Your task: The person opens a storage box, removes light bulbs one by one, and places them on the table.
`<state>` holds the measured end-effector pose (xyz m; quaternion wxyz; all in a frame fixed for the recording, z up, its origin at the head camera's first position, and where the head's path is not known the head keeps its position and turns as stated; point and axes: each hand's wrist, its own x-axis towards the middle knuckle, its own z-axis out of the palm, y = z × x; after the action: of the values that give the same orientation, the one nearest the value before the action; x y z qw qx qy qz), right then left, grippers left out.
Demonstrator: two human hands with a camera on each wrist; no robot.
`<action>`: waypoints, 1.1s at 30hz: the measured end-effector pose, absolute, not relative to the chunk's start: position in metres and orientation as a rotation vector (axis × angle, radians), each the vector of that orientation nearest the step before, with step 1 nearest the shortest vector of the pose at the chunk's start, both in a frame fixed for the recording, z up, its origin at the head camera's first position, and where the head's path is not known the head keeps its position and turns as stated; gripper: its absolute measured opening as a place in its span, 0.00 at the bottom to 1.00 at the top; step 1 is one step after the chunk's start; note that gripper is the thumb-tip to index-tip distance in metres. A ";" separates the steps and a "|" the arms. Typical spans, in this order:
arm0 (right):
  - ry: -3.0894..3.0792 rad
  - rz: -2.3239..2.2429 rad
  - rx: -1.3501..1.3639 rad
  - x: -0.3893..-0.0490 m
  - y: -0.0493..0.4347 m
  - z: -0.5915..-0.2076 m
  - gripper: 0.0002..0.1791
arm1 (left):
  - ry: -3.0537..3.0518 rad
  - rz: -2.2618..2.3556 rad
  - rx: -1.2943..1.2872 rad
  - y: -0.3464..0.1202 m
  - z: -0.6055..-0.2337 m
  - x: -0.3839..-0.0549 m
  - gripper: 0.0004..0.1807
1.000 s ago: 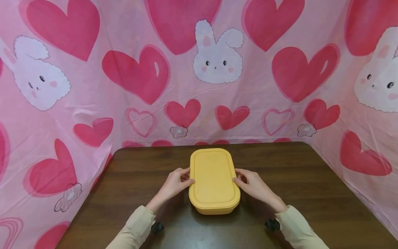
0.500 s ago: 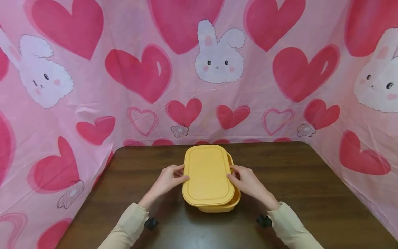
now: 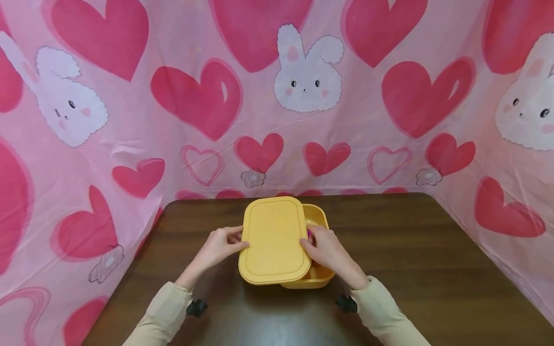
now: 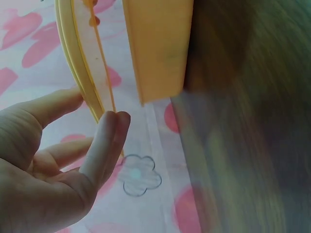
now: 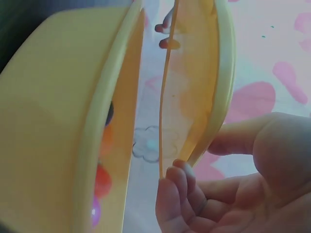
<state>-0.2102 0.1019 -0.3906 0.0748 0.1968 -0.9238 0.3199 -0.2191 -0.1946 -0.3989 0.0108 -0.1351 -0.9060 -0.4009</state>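
Note:
A yellow lid hangs above and to the left of its yellow box, covering much of the opening in the head view. My left hand pinches the lid's left edge between thumb and fingers. At the opposite edge, my right hand pinches it the same way, over the box's opening. Both wrist views show a gap between lid and box; a see-through layer with an orange edge runs under the lid. Inside the box, the right wrist view shows a red round thing, a purple one, an orange one and something dark.
The box stands on a dark brown wooden table. A pink cloth with hearts and rabbits hangs behind the table and along both sides. Small black objects sit by the cuffs of the cream sleeves.
The lid was sitting on the box; both hands have raised it off and carried it to the left. The box's right side and part of its inside now show.

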 end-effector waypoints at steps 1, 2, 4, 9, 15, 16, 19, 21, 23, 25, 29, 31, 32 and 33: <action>-2.785 0.957 0.582 -0.209 0.098 -0.389 0.11 | -2.829 -1.242 -0.417 -0.198 -0.398 -0.218 0.30; -2.795 0.954 0.569 -0.208 0.093 -0.389 0.10 | -2.829 -1.236 -0.411 -0.201 -0.397 -0.216 0.30; -2.812 0.941 0.548 -0.207 0.085 -0.388 0.10 | -2.831 -1.222 -0.395 -0.208 -0.395 -0.214 0.30; -2.833 0.908 0.539 -0.203 0.065 -0.388 0.11 | -2.840 -1.199 -0.344 -0.225 -0.391 -0.208 0.30; -2.855 0.909 0.556 -0.199 0.041 -0.384 0.13 | -2.854 -1.150 -0.300 -0.249 -0.388 -0.201 0.30; -2.862 0.916 0.558 -0.198 0.037 -0.384 0.13 | -2.857 -1.137 -0.300 -0.253 -0.388 -0.200 0.30; -2.875 0.925 0.581 -0.197 0.025 -0.385 0.12 | -2.869 -1.111 -0.287 -0.264 -0.386 -0.196 0.30; -2.883 0.942 0.592 -0.196 0.017 -0.385 0.12 | -2.882 -1.094 -0.277 -0.270 -0.385 -0.192 0.30; -2.882 0.962 0.606 -0.195 0.010 -0.385 0.12 | -2.895 -1.074 -0.267 -0.277 -0.384 -0.189 0.30; -2.892 0.981 0.601 -0.193 0.002 -0.384 0.12 | -2.908 -1.061 -0.258 -0.283 -0.383 -0.186 0.30; -2.894 0.972 0.598 -0.192 -0.014 -0.385 0.15 | -2.937 -1.041 -0.235 -0.296 -0.382 -0.180 0.31; -2.902 0.954 0.594 -0.193 -0.021 -0.386 0.17 | -2.949 -1.035 -0.213 -0.302 -0.382 -0.179 0.31; -2.907 0.944 0.597 -0.193 -0.025 -0.387 0.18 | -2.953 -1.032 -0.204 -0.305 -0.383 -0.178 0.31; -2.914 0.940 0.599 -0.194 -0.028 -0.388 0.18 | -2.958 -1.023 -0.206 -0.308 -0.383 -0.177 0.31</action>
<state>-0.1937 -0.0285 -0.3880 0.0110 0.1920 -0.9340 0.3012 -0.1771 -0.3077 -0.3829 0.0026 -0.0658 -0.9430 -0.3261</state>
